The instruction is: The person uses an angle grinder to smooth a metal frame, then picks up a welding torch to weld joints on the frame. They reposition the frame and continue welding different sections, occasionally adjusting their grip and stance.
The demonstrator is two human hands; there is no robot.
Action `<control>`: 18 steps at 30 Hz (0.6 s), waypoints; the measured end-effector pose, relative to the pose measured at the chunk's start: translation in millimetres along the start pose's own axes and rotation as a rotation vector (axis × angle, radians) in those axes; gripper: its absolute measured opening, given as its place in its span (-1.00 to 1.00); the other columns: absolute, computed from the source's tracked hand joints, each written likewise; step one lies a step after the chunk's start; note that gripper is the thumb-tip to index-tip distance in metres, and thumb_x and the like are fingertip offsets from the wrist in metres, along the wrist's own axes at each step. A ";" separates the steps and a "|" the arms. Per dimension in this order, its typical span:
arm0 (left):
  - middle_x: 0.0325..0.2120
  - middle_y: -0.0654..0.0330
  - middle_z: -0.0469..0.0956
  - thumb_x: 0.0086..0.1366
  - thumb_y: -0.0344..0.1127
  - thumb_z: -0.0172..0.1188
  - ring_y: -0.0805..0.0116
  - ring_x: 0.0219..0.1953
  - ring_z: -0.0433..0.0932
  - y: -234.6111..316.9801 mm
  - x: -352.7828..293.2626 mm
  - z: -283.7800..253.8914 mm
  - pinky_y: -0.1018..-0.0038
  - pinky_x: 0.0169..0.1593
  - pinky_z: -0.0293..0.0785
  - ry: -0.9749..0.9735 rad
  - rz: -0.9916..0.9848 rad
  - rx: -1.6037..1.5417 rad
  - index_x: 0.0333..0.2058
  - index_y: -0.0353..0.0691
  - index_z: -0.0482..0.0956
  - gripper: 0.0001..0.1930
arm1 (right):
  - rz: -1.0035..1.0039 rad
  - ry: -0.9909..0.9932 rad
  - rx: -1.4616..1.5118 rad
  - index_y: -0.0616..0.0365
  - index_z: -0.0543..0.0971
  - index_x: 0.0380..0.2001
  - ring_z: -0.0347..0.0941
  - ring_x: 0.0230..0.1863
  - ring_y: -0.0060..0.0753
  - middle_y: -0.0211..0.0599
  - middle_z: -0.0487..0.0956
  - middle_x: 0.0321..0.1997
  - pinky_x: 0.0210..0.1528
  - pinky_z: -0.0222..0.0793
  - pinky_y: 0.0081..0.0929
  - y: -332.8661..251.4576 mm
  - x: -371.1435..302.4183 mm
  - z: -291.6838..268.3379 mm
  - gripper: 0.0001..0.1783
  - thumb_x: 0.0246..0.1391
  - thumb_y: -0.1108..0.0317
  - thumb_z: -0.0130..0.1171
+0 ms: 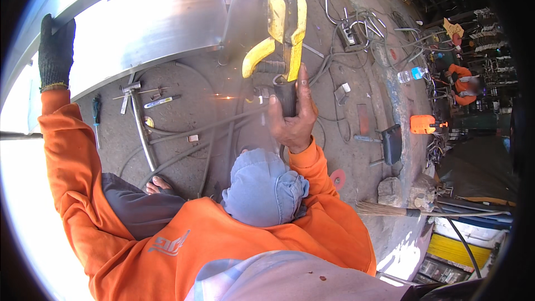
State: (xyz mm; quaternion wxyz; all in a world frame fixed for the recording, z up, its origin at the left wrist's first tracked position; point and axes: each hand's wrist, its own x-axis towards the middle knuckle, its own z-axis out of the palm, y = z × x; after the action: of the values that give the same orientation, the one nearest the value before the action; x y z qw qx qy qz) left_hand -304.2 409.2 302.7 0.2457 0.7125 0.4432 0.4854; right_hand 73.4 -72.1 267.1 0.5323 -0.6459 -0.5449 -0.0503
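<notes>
Grey concrete floor [117, 117]: right hand [294, 125] closed on yellow, black-handled clamp [293, 64], long axis forward; black-gloved left hand [57, 56] against silver metal frame [83, 0], grip unclear.

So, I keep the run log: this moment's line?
Orange-shirted worker | black-gloved left hand: on silver metal frame | bare right hand: holding yellow black-handled tool

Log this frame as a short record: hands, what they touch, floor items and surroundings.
Wearer's own hands: neither in view
Co-worker in front: orange top, blue cap, seen from above and behind
Co-worker's left hand: dark glove, against a metal frame
Co-worker's right hand: bare, around the black handle of a yellow clamp-like tool
Floor at left: hammer-like tool, screwdriver
Right side: clear bottle, broom
Light: small sparks, bright glare at top
</notes>
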 end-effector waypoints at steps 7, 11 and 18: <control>-0.33 0.02 0.69 0.41 -0.11 0.28 0.21 -0.37 0.69 33.0 -23.5 1.3 0.33 -0.21 0.60 0.045 0.528 0.688 0.22 -0.27 0.36 -0.45 | -0.045 0.046 -0.014 0.60 0.23 0.37 0.64 0.03 0.06 0.35 0.56 0.13 0.05 0.55 -0.28 1.9 -3.6 1.4 -0.15 0.01 0.47 0.26; -0.33 -0.03 0.67 0.41 -0.09 0.27 0.12 -0.34 0.69 35.9 -17.1 2.1 0.29 -0.16 0.60 -0.022 0.218 0.370 0.19 -0.28 0.38 -0.47 | -0.022 0.045 -0.006 0.61 0.24 0.36 0.64 0.05 0.09 0.38 0.55 0.14 0.07 0.54 -0.27 1.7 -2.1 0.9 -0.16 0.01 0.47 0.26; -0.32 -0.05 0.66 0.41 -0.05 0.26 0.10 -0.33 0.70 61.8 -33.1 4.7 0.24 -0.16 0.60 0.065 0.258 0.659 0.21 -0.29 0.37 -0.44 | -0.029 0.042 0.007 0.61 0.24 0.36 0.63 0.07 0.10 0.41 0.53 0.16 0.06 0.55 -0.27 2.0 1.7 2.4 -0.16 0.01 0.48 0.24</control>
State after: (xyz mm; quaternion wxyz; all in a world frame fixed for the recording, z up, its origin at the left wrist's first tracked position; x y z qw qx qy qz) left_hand -280.2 350.7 333.4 -0.0752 0.7878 0.4899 0.3657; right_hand 74.4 -68.9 265.9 0.5450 -0.6351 -0.5429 -0.0696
